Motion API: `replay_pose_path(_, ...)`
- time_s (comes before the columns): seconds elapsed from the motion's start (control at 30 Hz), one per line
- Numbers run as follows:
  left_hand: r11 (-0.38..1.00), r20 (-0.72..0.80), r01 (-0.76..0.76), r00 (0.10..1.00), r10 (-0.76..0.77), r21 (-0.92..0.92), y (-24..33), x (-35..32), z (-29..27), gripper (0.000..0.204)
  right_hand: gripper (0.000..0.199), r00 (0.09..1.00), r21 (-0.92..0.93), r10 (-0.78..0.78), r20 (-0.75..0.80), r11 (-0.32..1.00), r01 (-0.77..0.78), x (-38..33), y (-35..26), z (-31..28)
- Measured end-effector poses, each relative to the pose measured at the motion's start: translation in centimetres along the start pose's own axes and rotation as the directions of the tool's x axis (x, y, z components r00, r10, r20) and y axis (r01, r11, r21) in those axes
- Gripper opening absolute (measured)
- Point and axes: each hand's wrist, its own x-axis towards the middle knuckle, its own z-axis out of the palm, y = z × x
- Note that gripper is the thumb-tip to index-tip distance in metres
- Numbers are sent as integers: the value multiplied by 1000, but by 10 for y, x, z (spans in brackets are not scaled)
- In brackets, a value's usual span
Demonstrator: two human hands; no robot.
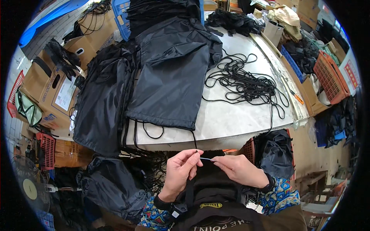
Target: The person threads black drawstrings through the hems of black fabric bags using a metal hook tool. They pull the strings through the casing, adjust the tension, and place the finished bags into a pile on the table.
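Observation:
Just in front of the table edge, my left hand (179,169) pinches the end of a black cord (194,140). This cord runs up to the lower right corner of a black drawstring bag (169,88) lying flat on the table. My right hand (243,171) is closed on a thin, pale, needle-like rod (207,159). The rod's far tip reaches the fingertips of my left hand; whether it passes through the cord cannot be made out. Left of the bag, a stack of black bags (102,100) hangs over the table edge.
A tangled heap of black cord (246,79) lies on the white table (231,125). An orange-handled cutter (296,97) is near the right edge. Cardboard boxes (46,86) stand left, a red crate (332,73) right. More black bags (111,184) hang below the table, near a fan (30,188).

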Motion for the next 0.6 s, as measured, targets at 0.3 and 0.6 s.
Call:
replay_pose_path(0.3, 887, -259, -239, 897, 357, 396, -17, 30, -2, 17, 13, 919, -44, -372, 129, 924, 380, -7, -39, -10)
replay_pose_path(0.6, 989, -351, -142, 928, 121, -35, -35, 45, 8, 32, 22, 960, 812, -225, 164, 584, -2, 3, -37, -29)
